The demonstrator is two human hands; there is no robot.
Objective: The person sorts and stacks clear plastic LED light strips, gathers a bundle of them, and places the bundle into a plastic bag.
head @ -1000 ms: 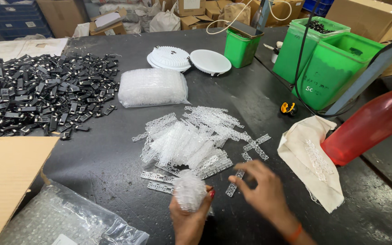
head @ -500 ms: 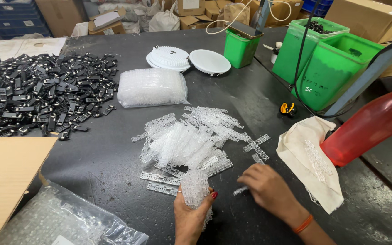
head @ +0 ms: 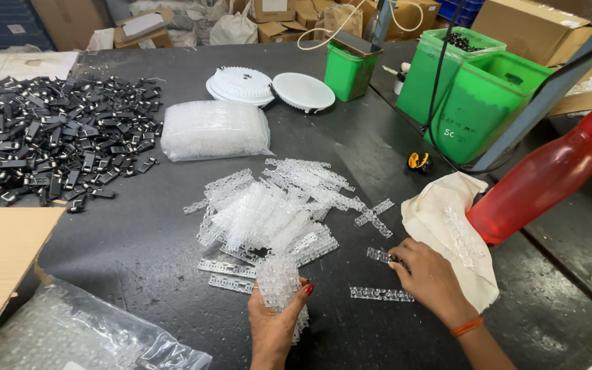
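**benchrat:** Cluttered packing area, cardboard boxes stacked along the back, and a big dark worktable (head: 138, 253) taking up most of the view. Anyone make out which step this is?

**clipcounter:** Looks like gathering to me. The left hand (head: 273, 327) at 6 o'clock is closed around an upright stack of clear plastic strips (head: 277, 281), thumb pressed on the side. The right hand (head: 430, 277) at about 4 o'clock has its fingertips pinching one loose strip (head: 380, 255) that's lying on the table, fingers curled, not lifted yet as far as I can tell.

**benchrat:** And the rest of the strips?

**clipcounter:** Main pile (head: 275, 209) sits dead centre, just above the held stack. One more single strip (head: 381, 294) lies flat just beside the right hand, toward 5 o'clock. A sealed bag of the same clear parts (head: 214, 130) is up at 11, and the heap of black clips (head: 49, 144) is way out at 9 to 10.

**benchrat:** So what does the next move need?

**clipcounter:** My guess: get that pinched strip up off the surface and line it flush against the stack in the left hand, same orientation, without loosening the grip so the stack doesn't fan out. The white cloth (head: 450, 233) and red bottle (head: 549, 175) at 3 o'clock are close to the right wrist, so there's not much elbow room on that side.
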